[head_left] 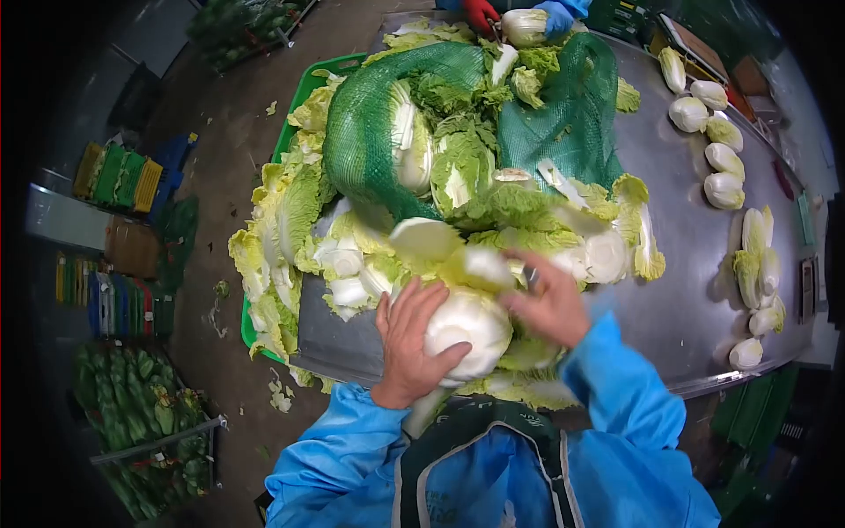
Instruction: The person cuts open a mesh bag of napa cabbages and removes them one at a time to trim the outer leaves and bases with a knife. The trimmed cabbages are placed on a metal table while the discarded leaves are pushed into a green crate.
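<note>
My left hand point(414, 334) holds a pale Chinese cabbage point(471, 330) at the near table edge, thumb over its cut base and fingers along its side. Close to the cabbage's right side is my right hand point(550, 299), its fingers curled and smeared by motion. A blurred loose leaf point(486, 267) shows at its fingertips; whether they grip it cannot be made out. Another blurred leaf point(424, 238) appears just beyond the cabbage. Farther back, a green mesh sack point(370, 132) lies around untrimmed cabbages, one of them a leafy head point(409, 141).
Trimmed cabbages point(723, 191) line the right side of the metal table point(678, 290). A green crate point(249, 321) full of leaves stands at the left. Across the table, a person's red-gloved hand point(481, 16) and blue-gloved hand point(558, 18) handle another cabbage.
</note>
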Motion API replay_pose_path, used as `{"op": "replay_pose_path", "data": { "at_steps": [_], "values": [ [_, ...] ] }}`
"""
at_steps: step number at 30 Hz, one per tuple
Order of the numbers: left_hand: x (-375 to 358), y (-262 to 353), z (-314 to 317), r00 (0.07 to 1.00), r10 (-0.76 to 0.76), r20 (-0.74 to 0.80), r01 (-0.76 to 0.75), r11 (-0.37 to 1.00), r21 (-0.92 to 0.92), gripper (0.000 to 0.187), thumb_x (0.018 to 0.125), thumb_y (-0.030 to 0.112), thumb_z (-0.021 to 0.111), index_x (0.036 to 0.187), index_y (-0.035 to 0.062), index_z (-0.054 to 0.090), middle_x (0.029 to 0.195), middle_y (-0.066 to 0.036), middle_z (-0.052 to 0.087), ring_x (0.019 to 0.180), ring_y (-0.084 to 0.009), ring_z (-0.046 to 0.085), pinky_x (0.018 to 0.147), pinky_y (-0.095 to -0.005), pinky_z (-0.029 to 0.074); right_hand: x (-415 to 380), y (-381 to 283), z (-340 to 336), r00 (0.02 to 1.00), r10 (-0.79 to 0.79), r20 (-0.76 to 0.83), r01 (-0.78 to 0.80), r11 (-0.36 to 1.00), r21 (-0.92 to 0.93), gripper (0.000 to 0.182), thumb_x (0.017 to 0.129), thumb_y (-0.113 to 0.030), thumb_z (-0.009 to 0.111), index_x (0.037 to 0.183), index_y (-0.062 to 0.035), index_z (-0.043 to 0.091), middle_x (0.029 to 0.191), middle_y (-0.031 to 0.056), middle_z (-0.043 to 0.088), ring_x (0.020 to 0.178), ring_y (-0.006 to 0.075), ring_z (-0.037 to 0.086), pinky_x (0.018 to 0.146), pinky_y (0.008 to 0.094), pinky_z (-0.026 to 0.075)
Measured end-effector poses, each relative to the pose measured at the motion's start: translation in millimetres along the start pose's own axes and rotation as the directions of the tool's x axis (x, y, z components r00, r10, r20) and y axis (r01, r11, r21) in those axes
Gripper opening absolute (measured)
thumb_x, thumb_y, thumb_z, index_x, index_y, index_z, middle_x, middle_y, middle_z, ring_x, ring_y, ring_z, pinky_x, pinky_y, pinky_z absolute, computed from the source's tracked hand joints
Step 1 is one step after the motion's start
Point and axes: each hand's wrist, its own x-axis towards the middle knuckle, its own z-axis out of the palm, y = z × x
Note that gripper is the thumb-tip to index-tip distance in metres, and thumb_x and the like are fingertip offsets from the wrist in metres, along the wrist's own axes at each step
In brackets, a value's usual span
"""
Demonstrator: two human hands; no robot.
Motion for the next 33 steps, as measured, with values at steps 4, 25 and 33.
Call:
{"op": "replay_pose_path", "data": {
  "at_steps": [4,25,33],
  "values": [
    [7.6,-4.7,-5.1,0.99,0.111,0.084,-0.105,0.992,-0.07,0.08,0.059,0.047,0.077,0.124,0.0068,0.05,0.13,-0.013,0.048,0.121,-0.0298,0.043,0.103,-0.05,0.02,-21.7,39.9,26.0,0.983,-0.183,-0.023,0.183,0.983,-0.008,0.057,0.073,-0.027,0.076,0.117,0.0033,0.056,0.109,0.0195,0.062,0.099,0.0263,0.061,0.086,0.0343,0.048],
    [-40.9,-23.3,-33.7,0.58,-0.309,0.754,0.773,-0.084,-0.629,0.071,0.082,0.018,0.059,0.142,0.0032,0.023,0.136,-0.017,0.043,0.12,-0.0283,0.049,0.1,-0.041,0.041,-78.4,11.0,38.2,0.889,0.456,0.04,-0.43,0.802,0.413,0.06,0.079,-0.031,0.072,0.119,0.0081,0.051,0.082,0.0099,0.062,0.066,0.0134,0.057,0.061,0.0265,0.048],
    [-18.1,9.4,57.1,0.821,-0.482,0.307,0.326,-0.047,-0.944,0.076,0.078,0.003,0.063,0.141,0.0083,0.021,0.131,-0.017,0.042,0.116,-0.0281,0.048,0.098,-0.0392,0.042,-34.3,28.6,40.7,0.941,0.162,-0.297,-0.122,0.981,0.148,0.057,0.077,-0.031,0.073,0.117,0.0056,0.055,0.096,0.02,0.066,0.083,0.0236,0.065,0.076,0.0329,0.05]
  ]
}}
